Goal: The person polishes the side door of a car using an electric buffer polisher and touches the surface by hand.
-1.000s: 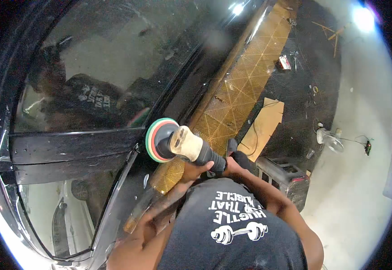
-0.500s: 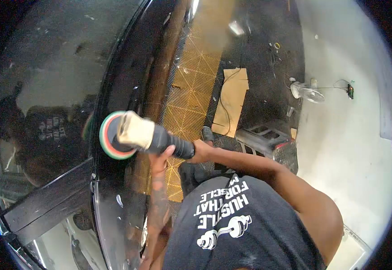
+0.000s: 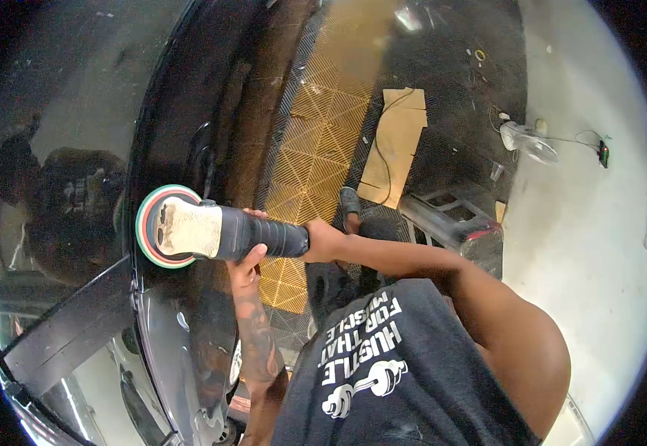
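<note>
A polisher (image 3: pixel 253 232) with a black body and a pale, worn head cover lies across both hands. Its round foam pad (image 3: pixel 145 236), edged green and orange, is against or right beside the dark car's glossy side (image 3: pixel 171 141); the exact contact is hidden. From below, my left hand (image 3: pixel 247 266) grips the middle of the body, its thumb showing on the near side and fingertips on the far side. My right hand (image 3: pixel 325 241) is wrapped around the rear end of the handle.
Left of me are the car's window glass (image 3: pixel 63 82) and dark trim. Yellow floor tiles (image 3: pixel 316 163) run alongside. To the right lie cardboard (image 3: pixel 394 152) with a cord (image 3: pixel 386 167) over it, a grey step stool (image 3: pixel 453 223), and a fan (image 3: pixel 528 141) near the white wall (image 3: pixel 583 245).
The polisher and both hands have shifted left along with the pad. Its head has turned to show more of the pale cover. My view has moved slightly.
</note>
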The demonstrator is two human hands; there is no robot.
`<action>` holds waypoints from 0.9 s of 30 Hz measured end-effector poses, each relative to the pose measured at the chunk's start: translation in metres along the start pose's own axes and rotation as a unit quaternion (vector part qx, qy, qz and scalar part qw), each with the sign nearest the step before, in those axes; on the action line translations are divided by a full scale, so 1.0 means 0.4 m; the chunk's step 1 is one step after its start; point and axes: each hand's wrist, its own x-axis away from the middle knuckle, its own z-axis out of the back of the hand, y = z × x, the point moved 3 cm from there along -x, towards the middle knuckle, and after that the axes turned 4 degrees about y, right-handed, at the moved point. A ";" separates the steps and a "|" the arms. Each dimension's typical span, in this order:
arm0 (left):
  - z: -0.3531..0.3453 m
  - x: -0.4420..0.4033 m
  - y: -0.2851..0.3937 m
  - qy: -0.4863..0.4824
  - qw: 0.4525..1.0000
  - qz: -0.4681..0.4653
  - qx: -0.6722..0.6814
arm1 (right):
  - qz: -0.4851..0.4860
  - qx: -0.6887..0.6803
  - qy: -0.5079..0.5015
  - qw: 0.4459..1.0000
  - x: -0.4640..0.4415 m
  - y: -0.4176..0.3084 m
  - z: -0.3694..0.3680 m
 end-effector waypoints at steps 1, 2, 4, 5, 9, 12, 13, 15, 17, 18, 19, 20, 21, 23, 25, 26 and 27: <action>0.009 0.005 0.003 -0.003 1.000 0.006 -0.021 | 0.064 -0.011 0.033 0.997 -0.005 -0.001 -0.011; 0.014 0.006 0.005 -0.008 0.999 0.012 -0.040 | 0.065 -0.011 0.034 0.997 -0.004 0.006 -0.023; 0.022 0.016 0.011 -0.007 1.000 -0.009 -0.023 | 0.072 0.033 0.029 0.996 -0.001 0.008 -0.038; 0.031 0.035 0.008 0.001 1.000 -0.026 -0.007 | 0.108 0.028 0.027 0.993 0.013 -0.020 -0.033; 0.077 0.071 0.014 0.029 0.998 -0.053 -0.001 | 0.159 0.053 -0.070 0.983 0.030 -0.080 -0.039; 0.110 0.080 0.008 0.034 0.995 -0.062 0.067 | 0.193 -0.061 -0.147 0.968 0.023 -0.064 -0.033; 0.114 0.074 0.005 0.042 0.994 -0.079 0.069 | 0.191 -0.045 -0.156 0.968 0.022 -0.052 -0.030; 0.099 0.051 -0.015 0.016 0.994 -0.053 0.099 | 0.278 -0.013 -0.118 0.953 0.009 -0.014 -0.032; 0.061 0.018 -0.005 0.018 0.996 -0.047 0.074 | 0.159 -0.041 -0.155 0.974 0.024 -0.057 0.026; 0.045 -0.001 -0.024 0.017 0.996 -0.045 0.072 | 0.147 -0.015 -0.143 0.979 0.014 -0.026 0.042; 0.029 -0.021 -0.044 0.017 0.996 -0.044 0.069 | 0.157 -0.006 -0.145 0.977 0.003 -0.012 0.071; 0.012 -0.041 -0.062 0.016 0.997 -0.042 0.067 | 0.125 -0.015 -0.150 0.981 -0.003 -0.002 0.105; -0.016 -0.066 -0.069 0.022 0.996 -0.034 0.085 | 0.093 -0.025 -0.151 0.984 -0.009 0.008 0.136; -0.065 -0.133 -0.108 0.019 0.990 -0.088 0.105 | 0.126 -0.012 -0.120 0.985 -0.026 0.017 0.198; -0.090 -0.183 -0.131 0.016 0.990 -0.103 0.092 | 0.160 -0.011 -0.104 0.982 -0.063 0.041 0.251; -0.105 -0.198 -0.133 0.025 0.990 -0.113 0.080 | 0.171 0.000 -0.098 0.980 -0.082 0.047 0.270; -0.119 -0.214 -0.135 0.033 0.990 -0.122 0.068 | 0.175 0.016 -0.100 0.979 -0.094 0.046 0.287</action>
